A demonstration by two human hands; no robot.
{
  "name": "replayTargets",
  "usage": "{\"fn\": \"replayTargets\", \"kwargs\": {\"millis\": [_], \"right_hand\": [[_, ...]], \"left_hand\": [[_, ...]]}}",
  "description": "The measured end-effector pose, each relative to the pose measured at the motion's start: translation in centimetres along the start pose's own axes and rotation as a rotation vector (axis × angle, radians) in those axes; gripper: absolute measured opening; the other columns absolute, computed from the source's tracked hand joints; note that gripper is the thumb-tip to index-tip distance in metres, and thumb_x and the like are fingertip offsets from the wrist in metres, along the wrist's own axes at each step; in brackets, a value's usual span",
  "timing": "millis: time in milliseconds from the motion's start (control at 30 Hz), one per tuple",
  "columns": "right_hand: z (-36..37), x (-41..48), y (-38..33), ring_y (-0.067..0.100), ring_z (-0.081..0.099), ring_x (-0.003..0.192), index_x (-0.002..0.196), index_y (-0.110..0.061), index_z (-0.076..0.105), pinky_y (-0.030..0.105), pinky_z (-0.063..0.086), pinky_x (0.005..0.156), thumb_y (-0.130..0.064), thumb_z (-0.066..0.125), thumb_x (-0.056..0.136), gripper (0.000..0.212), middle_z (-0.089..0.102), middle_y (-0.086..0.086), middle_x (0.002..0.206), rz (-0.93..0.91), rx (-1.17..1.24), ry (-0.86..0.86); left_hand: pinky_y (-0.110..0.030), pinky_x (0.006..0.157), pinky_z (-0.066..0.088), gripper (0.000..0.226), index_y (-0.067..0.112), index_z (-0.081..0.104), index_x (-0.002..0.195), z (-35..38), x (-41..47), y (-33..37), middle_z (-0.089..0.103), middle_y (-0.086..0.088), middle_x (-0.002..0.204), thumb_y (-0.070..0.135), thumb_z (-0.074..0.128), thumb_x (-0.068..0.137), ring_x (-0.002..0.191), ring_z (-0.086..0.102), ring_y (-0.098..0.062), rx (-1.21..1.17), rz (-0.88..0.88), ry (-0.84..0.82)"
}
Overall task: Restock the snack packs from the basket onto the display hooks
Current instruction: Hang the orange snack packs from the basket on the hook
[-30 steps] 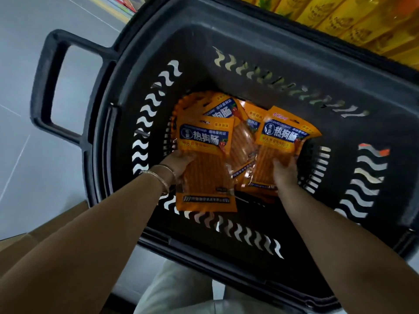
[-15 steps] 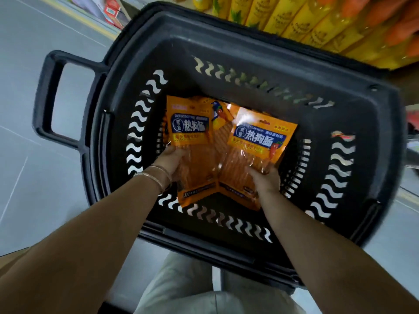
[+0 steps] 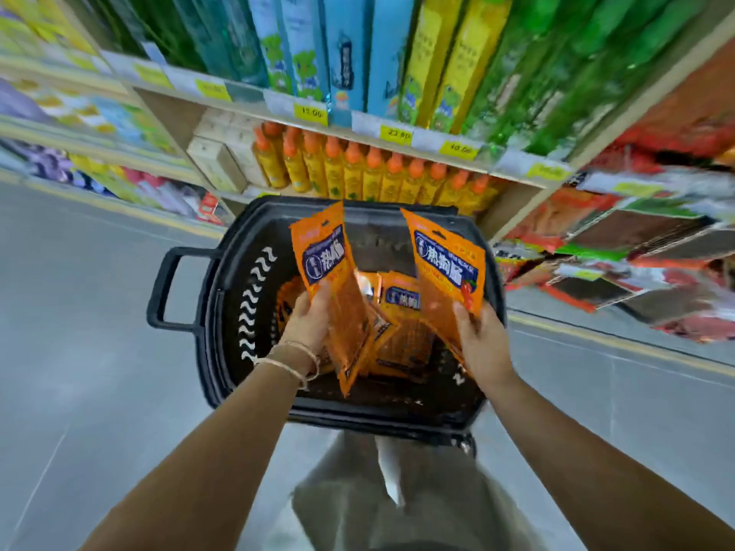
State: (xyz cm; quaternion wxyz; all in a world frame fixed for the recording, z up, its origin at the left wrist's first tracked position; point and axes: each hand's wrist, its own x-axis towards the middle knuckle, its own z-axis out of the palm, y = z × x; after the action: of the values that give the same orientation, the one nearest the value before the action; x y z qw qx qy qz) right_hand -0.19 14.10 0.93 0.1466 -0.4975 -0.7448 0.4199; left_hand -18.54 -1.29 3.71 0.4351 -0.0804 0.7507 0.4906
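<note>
Rt display packs blurred; basket packs partly hidden behind held packs.

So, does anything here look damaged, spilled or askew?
Nothing stands out. The left hand grips the left pack, the right hand the right pack, above the basket; the other packs lie overlapped inside, none spilled.

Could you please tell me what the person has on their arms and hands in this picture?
Both hands are bare, with no gloves: the left hand and the right hand. Thin pale bracelets, at least two, circle the left wrist. The right wrist shows no watch or band. No sleeve is visible on either forearm.
</note>
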Motion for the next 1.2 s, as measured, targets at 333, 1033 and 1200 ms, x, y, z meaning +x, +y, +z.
{"fn": "replayTargets", "kwargs": {"millis": [333,1033,1200], "right_hand": [[-22.5,-0.5,-0.6,0.005,0.054,0.091,0.096,-0.024,0.063,0.021,0.037,0.081,-0.03,0.052,0.097,0.013,0.065,0.003,0.1,-0.095,0.406,0.405],[-56.2,7.0,-11.5,-0.024,0.051,0.059,0.076,-0.034,0.055,0.003,0.038,0.052,-0.039,0.053,0.094,0.02,0.058,-0.036,0.06,-0.507,0.574,0.686],[-58.7,11.8,-15.1,0.019,0.065,0.094,0.088,-0.025,0.064,0.037,0.049,0.087,-0.045,0.059,0.087,0.02,0.07,-0.004,0.094,-0.501,0.688,0.521]], "left_hand": [[-0.015,0.066,0.031,0.054,0.009,0.035,0.141,13.9,-13.9,8.4,0.059,-0.012,0.119,0.041,0.039,0.098,0.115,0.052,-0.026,0.108,0.577,0.016],[-0.025,0.074,0.031,0.029,0.023,0.057,0.077,32.1,-29.7,31.6,0.059,0.006,0.085,0.048,0.05,0.09,0.081,0.055,-0.015,-0.043,1.118,0.014],[-0.021,0.071,0.052,0.04,0.017,0.064,0.074,34.1,-29.2,35.9,0.07,0.008,0.071,0.053,0.053,0.086,0.071,0.067,-0.011,-0.07,1.137,-0.044]]}}
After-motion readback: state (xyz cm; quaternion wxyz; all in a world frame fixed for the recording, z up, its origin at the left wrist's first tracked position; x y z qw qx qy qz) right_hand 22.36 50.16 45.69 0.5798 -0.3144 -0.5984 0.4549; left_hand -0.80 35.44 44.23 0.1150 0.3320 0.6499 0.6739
